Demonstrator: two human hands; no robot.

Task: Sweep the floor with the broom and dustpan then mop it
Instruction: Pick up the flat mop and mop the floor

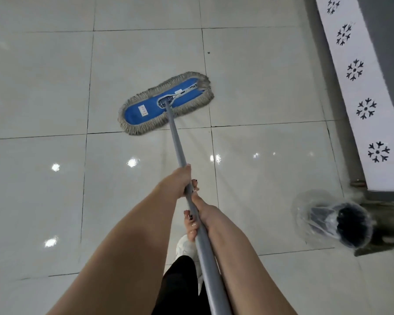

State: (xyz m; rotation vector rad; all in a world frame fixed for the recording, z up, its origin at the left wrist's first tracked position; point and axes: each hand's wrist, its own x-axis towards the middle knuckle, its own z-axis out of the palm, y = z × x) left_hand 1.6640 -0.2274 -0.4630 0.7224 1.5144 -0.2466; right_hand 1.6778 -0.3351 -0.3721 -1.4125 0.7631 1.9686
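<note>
A flat mop head (146, 108), blue on top with a grey string fringe, lies on the glossy pale floor tiles (43, 87) ahead of me. Its grey handle (176, 144) slants back toward my body. My left hand (179, 181) grips the handle higher up, fingers curled round it. Just below it my right hand (199, 215) grips the same handle. No broom or dustpan is in view.
A black waste bin lined with a clear plastic bag (341, 223) stands at the right. Behind it runs a white panel with black flower cut-outs (359, 105) along a grey base. A small dark speck (208, 52) lies on the far tile. My white shoe (185, 246) shows below my hands.
</note>
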